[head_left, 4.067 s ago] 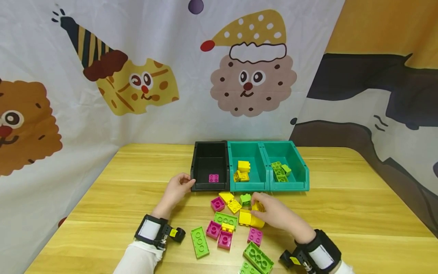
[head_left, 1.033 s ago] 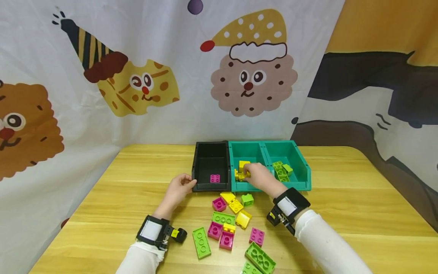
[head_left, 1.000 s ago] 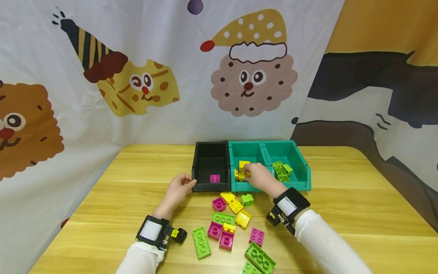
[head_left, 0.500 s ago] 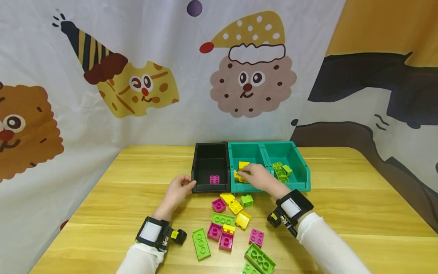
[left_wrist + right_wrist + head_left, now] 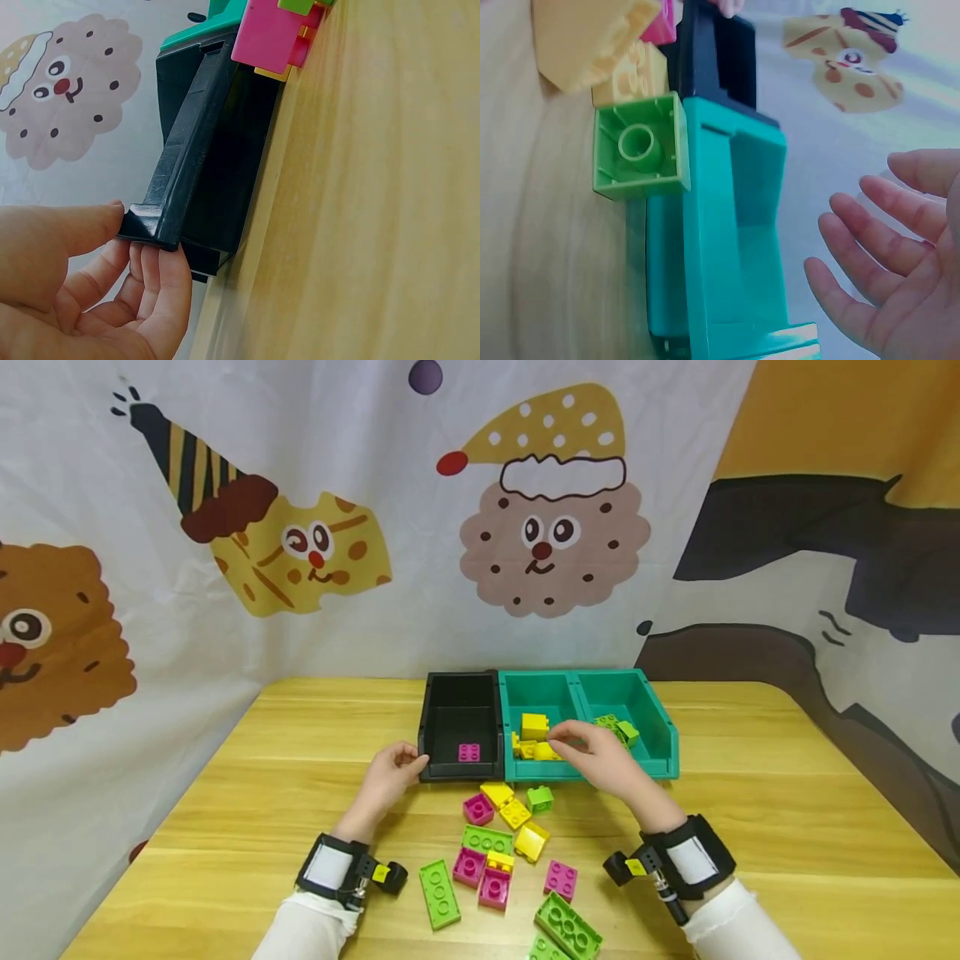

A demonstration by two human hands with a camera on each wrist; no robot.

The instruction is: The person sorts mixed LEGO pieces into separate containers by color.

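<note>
My left hand pinches the front left corner of the black bin, thumb above and fingers below in the left wrist view. One magenta brick lies inside that bin. Over the front of the teal bins, my right hand hovers with parted fingers and nothing in them; the right wrist view shows the bare palm and loosely bent fingers. Several yellow bricks sit in the middle teal bin. Green bricks in the right teal bin are partly hidden by the hand.
In front of the bins several loose bricks lie on the wooden table: a small green brick, a yellow brick, a magenta brick and a long green brick among them. A printed curtain hangs behind the table.
My right hand has carried a yellow brick from the table pile into the middle bin, let go of it, and drawn back rightward. My left hand stays on the black bin.
</note>
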